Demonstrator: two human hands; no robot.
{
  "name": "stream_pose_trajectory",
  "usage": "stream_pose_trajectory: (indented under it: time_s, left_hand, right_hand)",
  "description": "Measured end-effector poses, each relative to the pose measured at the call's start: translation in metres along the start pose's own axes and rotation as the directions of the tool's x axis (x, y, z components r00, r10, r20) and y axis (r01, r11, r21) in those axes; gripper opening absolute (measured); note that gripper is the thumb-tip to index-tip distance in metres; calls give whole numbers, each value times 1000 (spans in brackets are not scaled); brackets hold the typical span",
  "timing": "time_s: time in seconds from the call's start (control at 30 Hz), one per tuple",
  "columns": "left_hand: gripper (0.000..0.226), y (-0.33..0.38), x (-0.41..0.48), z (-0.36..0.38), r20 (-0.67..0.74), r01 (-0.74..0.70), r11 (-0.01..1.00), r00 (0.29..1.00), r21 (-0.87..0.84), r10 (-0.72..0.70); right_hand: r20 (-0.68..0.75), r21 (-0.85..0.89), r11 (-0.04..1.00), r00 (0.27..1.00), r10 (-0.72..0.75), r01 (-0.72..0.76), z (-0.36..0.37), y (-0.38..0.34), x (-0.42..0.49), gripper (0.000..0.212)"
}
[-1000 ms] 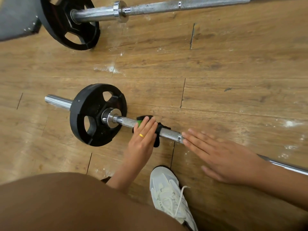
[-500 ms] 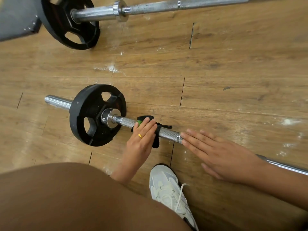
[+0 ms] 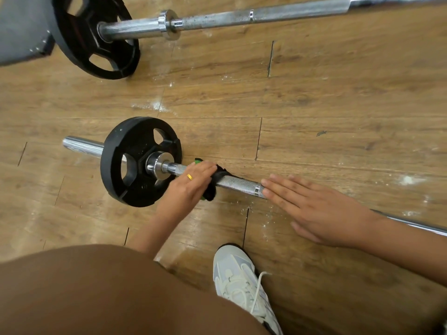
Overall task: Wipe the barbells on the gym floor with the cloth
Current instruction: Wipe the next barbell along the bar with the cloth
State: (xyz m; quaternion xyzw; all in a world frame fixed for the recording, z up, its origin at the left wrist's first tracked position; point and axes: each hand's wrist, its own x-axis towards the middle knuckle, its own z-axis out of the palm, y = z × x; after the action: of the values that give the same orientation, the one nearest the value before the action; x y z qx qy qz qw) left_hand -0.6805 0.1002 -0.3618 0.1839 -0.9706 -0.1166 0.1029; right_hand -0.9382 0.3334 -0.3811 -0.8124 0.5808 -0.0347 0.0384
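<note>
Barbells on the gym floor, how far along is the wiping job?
Done: nothing visibly finished. In hand: the left hand presses the black-and-green cloth on the near barbell close to its weight plate, while the right hand rests flat on it further along. Left: the rest of that barbell and the far barbell, which no hand touches.

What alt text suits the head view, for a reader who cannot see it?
A left hand presses a dark cloth on the near barbell beside its black plate, while the right hand lies flat over the bar. A second barbell lies beyond.
</note>
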Motion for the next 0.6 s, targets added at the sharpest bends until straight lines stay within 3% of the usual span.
stream_pose_trajectory:
  time_s: [0.1,0.17,0.3,0.43,0.6]
  left_hand:
    - [31,-1,9,-1,-150,281,956,945,-89,-292]
    - [30,17,10,13,-221,361,928,902,-86,-372]
    - [36,27,11,29,-152,171,985,973,-16,-172]
    - [38,1,22,12,-60,91,996,994,-22,-92]
    - [36,2,36,15,-166,231,968,956,-94,-244]
  right_hand:
    - [-3,4,1000,1000,8,-8,0,8,2,74]
    - [-6,5,1000,1000,12,-12,-1,13,3,74]
    - [5,9,1000,1000,0,0,-2,27,7,76]
    - [-8,-6,1000,1000,7,-7,-2,39,10,77]
    - [-22,-25,999,1000,21,-21,-6,54,15,76]
